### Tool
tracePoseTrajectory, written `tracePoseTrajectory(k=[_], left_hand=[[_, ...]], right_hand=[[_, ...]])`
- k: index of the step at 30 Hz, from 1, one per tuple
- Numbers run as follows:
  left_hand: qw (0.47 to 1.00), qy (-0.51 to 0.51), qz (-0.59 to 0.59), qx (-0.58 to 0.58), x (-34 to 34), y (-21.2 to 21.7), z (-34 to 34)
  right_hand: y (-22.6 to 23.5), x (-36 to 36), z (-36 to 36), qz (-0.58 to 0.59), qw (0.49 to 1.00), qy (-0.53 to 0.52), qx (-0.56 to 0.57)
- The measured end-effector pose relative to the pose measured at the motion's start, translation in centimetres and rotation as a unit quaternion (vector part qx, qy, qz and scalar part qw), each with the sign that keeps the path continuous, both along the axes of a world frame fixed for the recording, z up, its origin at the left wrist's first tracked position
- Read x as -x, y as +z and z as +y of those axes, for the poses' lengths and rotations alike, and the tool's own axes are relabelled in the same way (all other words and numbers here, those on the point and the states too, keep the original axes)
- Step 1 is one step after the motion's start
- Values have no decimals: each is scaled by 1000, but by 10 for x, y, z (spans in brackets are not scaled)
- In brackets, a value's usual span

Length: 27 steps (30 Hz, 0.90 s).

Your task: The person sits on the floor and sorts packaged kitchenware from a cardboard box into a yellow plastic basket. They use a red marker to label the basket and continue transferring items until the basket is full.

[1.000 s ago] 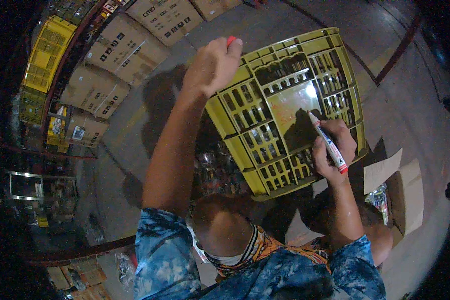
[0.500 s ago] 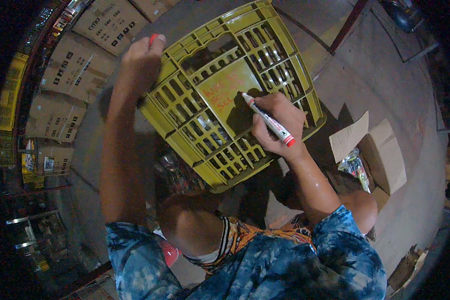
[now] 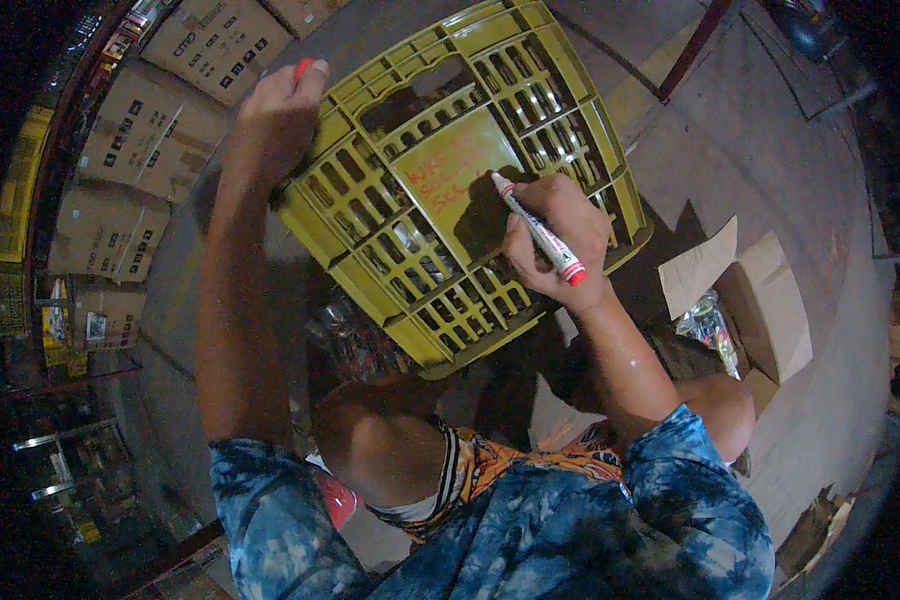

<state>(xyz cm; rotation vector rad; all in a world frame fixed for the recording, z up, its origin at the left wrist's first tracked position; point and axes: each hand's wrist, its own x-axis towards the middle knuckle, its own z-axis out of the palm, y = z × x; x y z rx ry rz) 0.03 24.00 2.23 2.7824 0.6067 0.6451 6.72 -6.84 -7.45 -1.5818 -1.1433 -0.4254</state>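
Observation:
A yellow-green plastic crate with slotted sides stands tilted before my knees. Its smooth panel bears red handwriting. My right hand is closed round a white marker with a red end, its tip touching or very near the panel beside the writing. At the crate's upper left edge is my left hand, fingers closed; a small red marker cap shows between thumb and fingers. Whether this hand also grips the crate is hidden. Through the slots, the contents appear only as dark and shiny shapes.
An open cardboard box with shiny plastic packets stands on the floor at the right. Stacked cartons line the left side. More clear-wrapped items lie by my left knee. A dark red post rises at the far right.
The marker tip has shifted slightly right and up along the panel, with a bit more red writing showing. My left hand stays at the crate's edge, moved only a little.

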Motion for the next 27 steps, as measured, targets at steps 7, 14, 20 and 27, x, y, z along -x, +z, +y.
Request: tracePoseTrajectory(k=[7,14,20,27], left_hand=[[999,15,-22,20,-2,1,-2],[996,41,-7,84,-2,8,-11],[995,37,6,95,0,9,-10],[1000,-7,0,-20,2,9,-15]], right_hand=[[-1,1,1,-8,1000,-16,7],[0,3,2,41,998,-40,-9],[-2,1,0,11,998,-56,-3],[-1,-5,-12,256,960,-37,-109]])
